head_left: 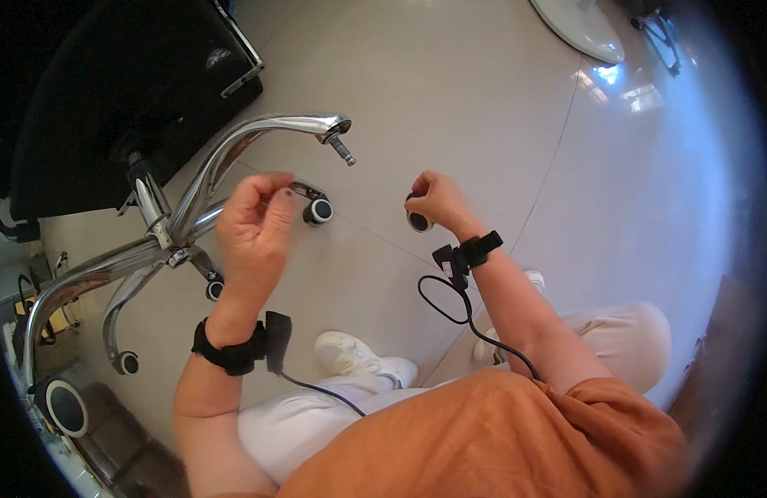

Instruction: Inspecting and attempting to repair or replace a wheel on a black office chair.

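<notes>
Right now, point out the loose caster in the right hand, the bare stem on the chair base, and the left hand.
loose caster (419, 221), head view, on the black wheel below the fingers.
bare stem (343, 150), head view, on the metal pin at the raised leg's tip.
left hand (252, 228), head view, on the back of the hand.

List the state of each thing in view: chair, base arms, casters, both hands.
Office chair: tipped over on the floor.
Top base arm: caster missing, bare pin showing.
Middle base arm caster: fitted.
Loose caster: held off the chair.
Right hand: closed around the loose caster.
Left hand: raised, fingers curled, holding nothing.
</notes>
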Demonstrator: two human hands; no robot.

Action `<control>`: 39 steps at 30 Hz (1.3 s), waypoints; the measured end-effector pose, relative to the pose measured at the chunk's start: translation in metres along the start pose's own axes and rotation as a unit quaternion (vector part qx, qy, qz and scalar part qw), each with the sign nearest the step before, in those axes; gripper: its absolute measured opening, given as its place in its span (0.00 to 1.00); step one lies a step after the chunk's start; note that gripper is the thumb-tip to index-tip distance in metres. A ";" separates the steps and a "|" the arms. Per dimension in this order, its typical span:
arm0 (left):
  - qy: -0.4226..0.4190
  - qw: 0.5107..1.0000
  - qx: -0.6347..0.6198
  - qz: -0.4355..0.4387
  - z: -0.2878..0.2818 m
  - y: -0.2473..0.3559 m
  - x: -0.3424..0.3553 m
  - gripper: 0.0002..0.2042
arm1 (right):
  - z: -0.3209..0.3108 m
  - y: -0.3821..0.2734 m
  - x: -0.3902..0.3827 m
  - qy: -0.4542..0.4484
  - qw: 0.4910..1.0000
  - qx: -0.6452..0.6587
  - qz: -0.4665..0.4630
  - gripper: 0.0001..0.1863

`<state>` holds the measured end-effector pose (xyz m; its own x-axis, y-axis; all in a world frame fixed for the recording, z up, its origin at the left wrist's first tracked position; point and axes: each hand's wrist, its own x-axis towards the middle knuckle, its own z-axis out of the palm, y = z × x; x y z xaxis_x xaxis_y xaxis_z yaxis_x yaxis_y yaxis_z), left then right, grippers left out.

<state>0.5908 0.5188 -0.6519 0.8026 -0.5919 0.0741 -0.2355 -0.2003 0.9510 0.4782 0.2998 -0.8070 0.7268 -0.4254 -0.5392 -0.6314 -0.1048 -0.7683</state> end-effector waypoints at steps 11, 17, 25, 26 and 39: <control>0.074 0.847 0.447 0.278 -0.043 0.004 0.042 0.17 | 0.010 -0.026 -0.009 -0.018 0.995 0.033 -0.091 0.12; 0.061 0.893 0.407 0.181 -0.040 -0.004 0.044 0.18 | -0.005 -0.135 -0.062 -0.365 0.765 0.528 -0.050 0.17; 0.073 0.873 0.441 0.197 -0.038 -0.004 0.043 0.18 | -0.007 -0.144 -0.064 -0.408 0.724 0.555 -0.032 0.16; 0.074 0.873 0.439 0.201 -0.038 -0.004 0.043 0.18 | -0.008 -0.145 -0.065 -0.385 0.760 0.522 -0.050 0.15; 0.097 0.863 0.444 0.219 -0.035 -0.005 0.044 0.18 | -0.010 -0.169 -0.089 0.056 0.955 -0.003 -0.291 0.14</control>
<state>0.6467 0.5209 -0.6433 0.5861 -0.6389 0.4984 -0.7982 -0.5610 0.2195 0.5172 0.3463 -0.6260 0.9215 -0.3879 0.0188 -0.1316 -0.3576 -0.9246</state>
